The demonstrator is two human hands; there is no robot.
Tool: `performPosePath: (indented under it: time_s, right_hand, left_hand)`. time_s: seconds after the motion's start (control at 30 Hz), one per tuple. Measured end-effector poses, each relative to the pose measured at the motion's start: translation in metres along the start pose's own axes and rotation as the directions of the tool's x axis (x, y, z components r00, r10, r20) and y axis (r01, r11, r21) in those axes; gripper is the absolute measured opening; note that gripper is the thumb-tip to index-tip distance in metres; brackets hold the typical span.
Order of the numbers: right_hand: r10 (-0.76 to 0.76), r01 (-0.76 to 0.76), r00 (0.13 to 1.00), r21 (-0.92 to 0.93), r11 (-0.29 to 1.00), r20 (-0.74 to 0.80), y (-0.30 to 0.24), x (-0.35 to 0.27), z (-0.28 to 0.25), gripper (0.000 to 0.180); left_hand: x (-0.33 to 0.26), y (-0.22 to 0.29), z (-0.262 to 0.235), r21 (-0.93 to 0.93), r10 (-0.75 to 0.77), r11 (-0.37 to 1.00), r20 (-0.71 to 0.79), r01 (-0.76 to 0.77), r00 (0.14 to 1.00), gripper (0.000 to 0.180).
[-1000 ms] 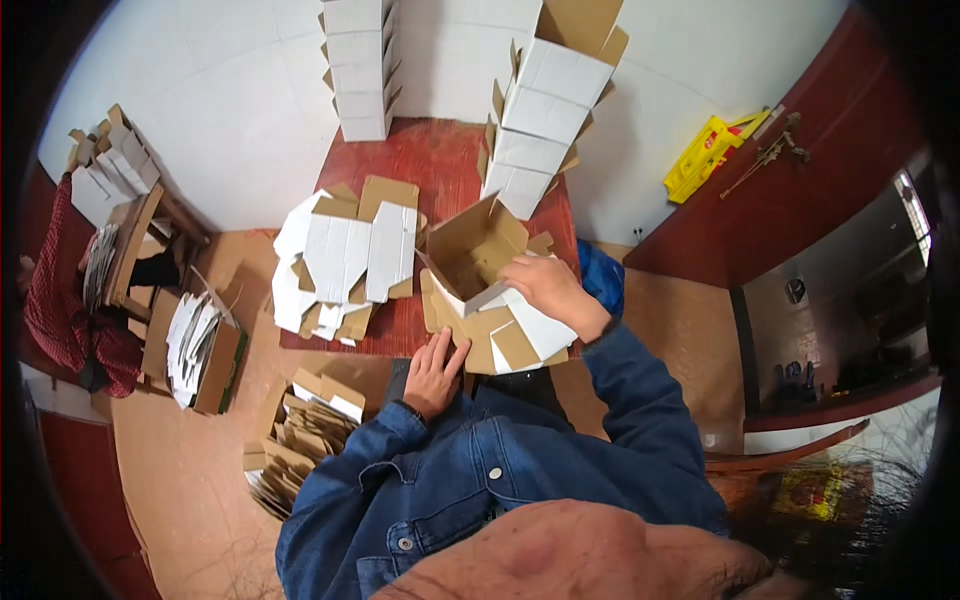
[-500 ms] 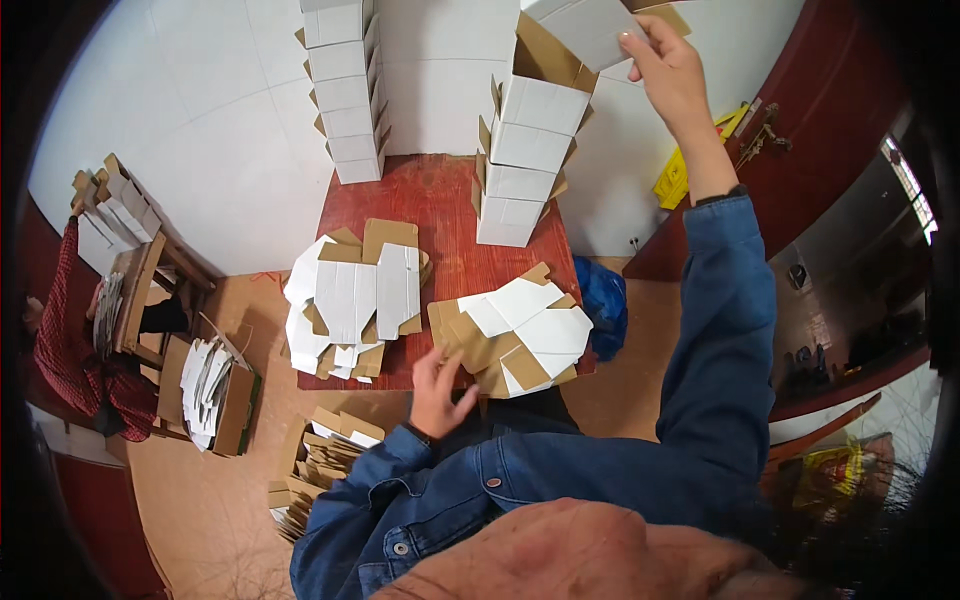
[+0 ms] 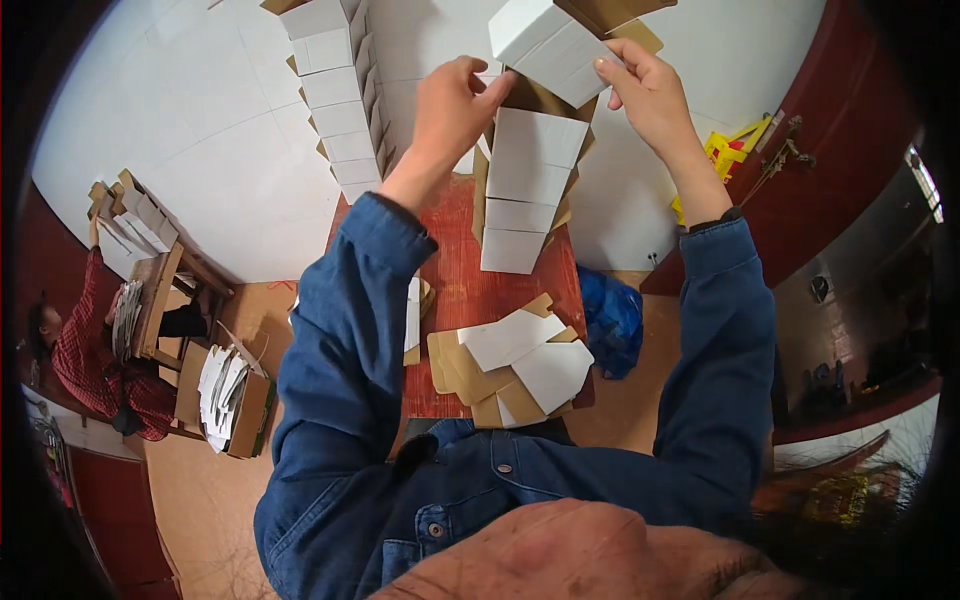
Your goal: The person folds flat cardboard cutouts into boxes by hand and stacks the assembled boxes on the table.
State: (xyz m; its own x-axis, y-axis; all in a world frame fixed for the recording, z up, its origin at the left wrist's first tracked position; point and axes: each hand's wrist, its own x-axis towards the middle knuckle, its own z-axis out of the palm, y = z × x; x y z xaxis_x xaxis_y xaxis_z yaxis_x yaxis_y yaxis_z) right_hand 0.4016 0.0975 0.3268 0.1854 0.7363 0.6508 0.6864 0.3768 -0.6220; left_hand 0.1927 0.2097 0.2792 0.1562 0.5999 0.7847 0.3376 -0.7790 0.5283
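Observation:
My right hand (image 3: 648,95) is closed on a white cardboard carton (image 3: 560,50) with a brown inside, tilted above the right-hand carton stack (image 3: 520,232). That stack is of white cartons with brown flaps, one standing on another. At its top left, my left hand (image 3: 450,110) has bent fingers, with the thumb against the left rim of the top carton (image 3: 540,135). What the other fingers touch is partly hidden. Below, flattened carton blanks (image 3: 525,360) lie on the red table (image 3: 455,385). Another pile of blanks (image 3: 413,320) is mostly behind my left sleeve.
A taller carton stack (image 3: 335,115) rises at the back left. A blue plastic bag (image 3: 610,320) is beside the table's right edge. At far left, a person in a red patterned top (image 3: 90,350) sits by a wooden bench (image 3: 160,300); a cardboard box (image 3: 245,410) of blanks stands nearby.
My left hand has risen from the near table edge to the top of the right stack. The carton in my right hand has come slightly left and lower. My view has shifted a little.

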Motion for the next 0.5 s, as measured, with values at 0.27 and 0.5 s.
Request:
performPosePath:
  time_s: [0.27, 0.5]
  right_hand:
    - [-0.094, 0.099, 0.995, -0.237, 0.966, 0.036, 0.014, 0.007, 0.001, 0.027]
    - [0.081, -0.01, 0.981, -0.369, 0.93, 0.177, 0.027, 0.032, -0.004, 0.021]
  left_hand:
    - [0.018, -0.036, 0.026, 0.014, -0.03, 0.999, 0.058, 0.029, 0.998, 0.026]
    - [0.018, -0.026, 0.032, 0.06, -0.039, 0.997, 0.033, 0.037, 0.999, 0.023]
